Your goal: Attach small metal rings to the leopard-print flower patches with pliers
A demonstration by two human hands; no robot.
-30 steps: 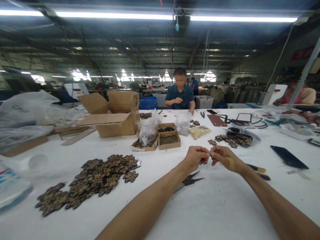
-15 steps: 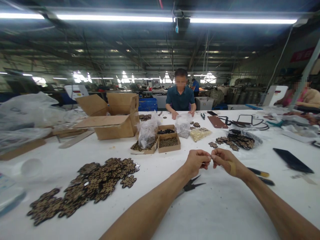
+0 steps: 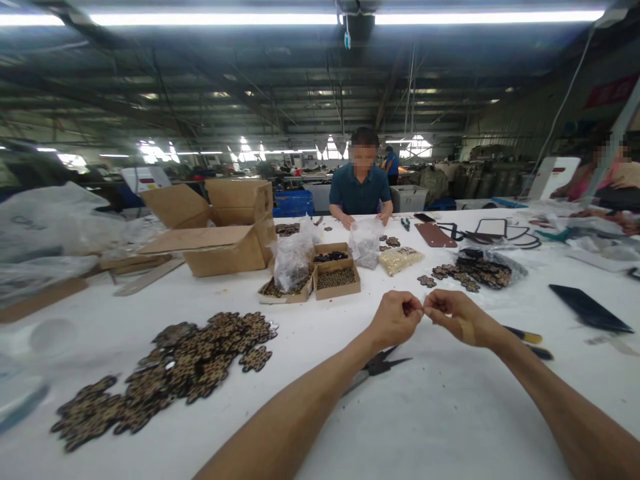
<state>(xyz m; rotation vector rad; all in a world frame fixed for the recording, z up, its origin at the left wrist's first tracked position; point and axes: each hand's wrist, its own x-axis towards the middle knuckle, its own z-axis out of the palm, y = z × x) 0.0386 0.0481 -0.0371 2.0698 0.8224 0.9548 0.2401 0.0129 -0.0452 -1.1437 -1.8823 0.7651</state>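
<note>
My left hand [image 3: 397, 317] and my right hand [image 3: 457, 316] meet fingertip to fingertip above the white table [image 3: 400, 427]. Both are closed in a pinch, and whatever sits between the fingertips is too small to make out. A strip of tape wraps the right hand near the thumb. Under my left wrist lie pliers [image 3: 383, 365] with dark pointed jaws. Beyond my right wrist a tool with black and yellow handles [image 3: 525, 335] is partly hidden. To the left spreads a pile of leopard-patterned flower-shaped pieces [image 3: 200, 363].
Small cardboard trays of little metal parts [image 3: 337, 279] stand ahead, beside a clear plastic bag [image 3: 293, 260] and a large open carton [image 3: 227, 250]. A bag of yellowish parts [image 3: 400, 261], more patterned pieces [image 3: 493, 273] and a dark phone-like slab [image 3: 590, 308] lie rightward. A person sits opposite.
The view has tilted slightly, so most things sit a little higher. My hands stay together in a pinch, with the finger positions slightly altered.
</note>
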